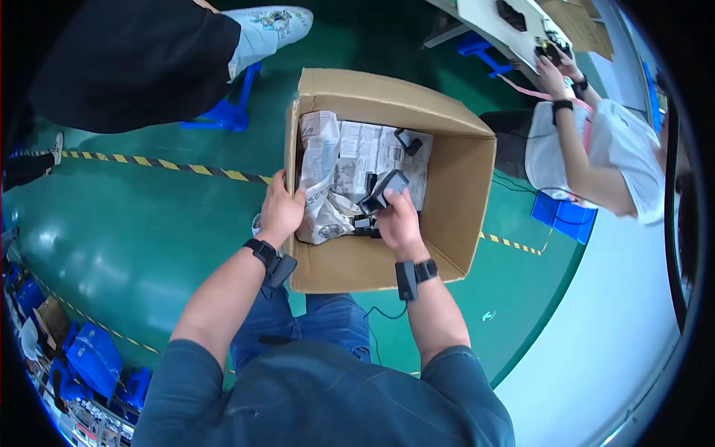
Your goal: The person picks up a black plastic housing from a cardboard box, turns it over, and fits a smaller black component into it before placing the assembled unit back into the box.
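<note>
We're holding a small black device [385,192] in the right hand [402,223], fingers clamped on it, thumb along its near side. It's sitting tilted within the outline of the cardboard box [460,201]; we can't tell how high over the bottom. The left hand [283,210] is clamping on the box's left wall, thumb hooking inside.

Inside, printed newspaper [360,158] is lining the bottom, and a crumpled sheet [320,175] is bunching along the left wall. One dark piece [408,141] is lying on the paper near the far right corner; more dark parts [364,232] are lying close to the right hand, partly hidden. Box is standing open in front of our jeans [328,320]; we're not seeing what is supporting it. We're wearing a black wristband [262,252] on the left and a black wrist unit [407,280] on the right, a cable trailing from the latter.

Around us, glossy green floor [186,246] is reflecting light, with black-and-yellow tape [201,169] running left of the box. Upper left, a person in black trousers [141,67] is showing a white shoe [272,31] beside a blue stool [232,112]. Upper right, a co-worker in a white shirt [622,153] is handling dark parts at a pale bench [482,13]. Blue chairs [94,356] are standing lower left.
</note>
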Demonstrator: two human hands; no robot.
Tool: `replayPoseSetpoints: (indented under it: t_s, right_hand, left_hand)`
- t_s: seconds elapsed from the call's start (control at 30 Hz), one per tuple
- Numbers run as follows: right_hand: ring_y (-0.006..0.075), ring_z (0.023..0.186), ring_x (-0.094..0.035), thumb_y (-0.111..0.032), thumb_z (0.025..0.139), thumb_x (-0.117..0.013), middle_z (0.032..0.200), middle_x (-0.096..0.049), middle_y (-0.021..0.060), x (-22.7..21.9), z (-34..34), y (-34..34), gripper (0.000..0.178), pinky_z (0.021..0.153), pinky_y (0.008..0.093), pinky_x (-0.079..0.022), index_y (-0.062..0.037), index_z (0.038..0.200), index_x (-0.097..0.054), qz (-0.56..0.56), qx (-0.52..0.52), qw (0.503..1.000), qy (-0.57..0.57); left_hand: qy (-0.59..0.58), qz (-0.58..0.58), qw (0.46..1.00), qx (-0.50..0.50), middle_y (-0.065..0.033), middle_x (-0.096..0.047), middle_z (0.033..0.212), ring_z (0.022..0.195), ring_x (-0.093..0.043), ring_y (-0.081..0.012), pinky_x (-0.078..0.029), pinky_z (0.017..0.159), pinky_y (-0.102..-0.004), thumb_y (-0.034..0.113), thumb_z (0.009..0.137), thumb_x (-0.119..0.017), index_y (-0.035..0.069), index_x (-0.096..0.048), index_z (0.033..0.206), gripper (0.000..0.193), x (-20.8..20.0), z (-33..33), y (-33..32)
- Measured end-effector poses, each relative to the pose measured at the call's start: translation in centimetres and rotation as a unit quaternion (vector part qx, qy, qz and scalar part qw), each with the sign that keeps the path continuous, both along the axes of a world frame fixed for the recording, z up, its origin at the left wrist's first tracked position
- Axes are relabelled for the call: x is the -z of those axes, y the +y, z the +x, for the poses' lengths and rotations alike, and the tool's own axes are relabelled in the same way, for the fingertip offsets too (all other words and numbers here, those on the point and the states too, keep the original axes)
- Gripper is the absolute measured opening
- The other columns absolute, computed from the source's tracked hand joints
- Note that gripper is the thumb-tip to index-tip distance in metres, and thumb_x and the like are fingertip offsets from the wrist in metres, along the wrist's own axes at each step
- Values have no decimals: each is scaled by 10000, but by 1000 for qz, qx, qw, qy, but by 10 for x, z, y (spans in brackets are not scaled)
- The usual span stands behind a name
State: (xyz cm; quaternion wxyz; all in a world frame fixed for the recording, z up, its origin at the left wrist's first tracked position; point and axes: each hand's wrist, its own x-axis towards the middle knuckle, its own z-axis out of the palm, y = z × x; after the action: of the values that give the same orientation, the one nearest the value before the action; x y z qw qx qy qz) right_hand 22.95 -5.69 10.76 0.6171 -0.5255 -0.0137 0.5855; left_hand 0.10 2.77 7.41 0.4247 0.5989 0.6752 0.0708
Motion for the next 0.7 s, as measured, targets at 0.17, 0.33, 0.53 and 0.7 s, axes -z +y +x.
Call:
replayPoseSetpoints:
  t_s: [0.17,0.33,0.53,0.7]
  right_hand:
    - [140,963,-590,-127,954,-624,1084,-612,10,-130,-52,-37,358,871,297,-492,-54,1296,-546,12,-66,997,-31]
    - [105,932,-561,-167,928,-678,1065,-607,8,-222,-89,-65,402,839,291,-487,-41,1291,-559,41,-243,950,-192]
    - [111,931,-570,-211,915,-702,1089,-616,13,-279,-108,-83,472,829,295,-497,-27,1319,-542,49,-276,942,-185]
    - [115,1015,-564,-247,914,-708,1154,-614,22,-290,-125,-99,546,887,291,-476,-22,1371,-511,89,-247,954,-146]
  left_hand:
    - [-157,153,972,87,-177,-561,1355,1141,-612,-328,-492,1008,-440,236,944,-705,49,-386,1505,671,-110,-20,-15]
    - [-430,-81,881,177,-97,-573,1279,1072,-592,-140,-501,946,-308,192,977,-689,64,-396,1511,622,-260,-35,-32]
    - [-435,-93,849,285,-49,-604,1146,932,-595,-94,-512,816,-262,133,976,-681,53,-573,1355,402,-310,-46,-42]
    - [-421,-9,850,316,-41,-604,1079,857,-599,-94,-515,749,-266,102,962,-683,34,-658,1230,278,-337,-57,-53]
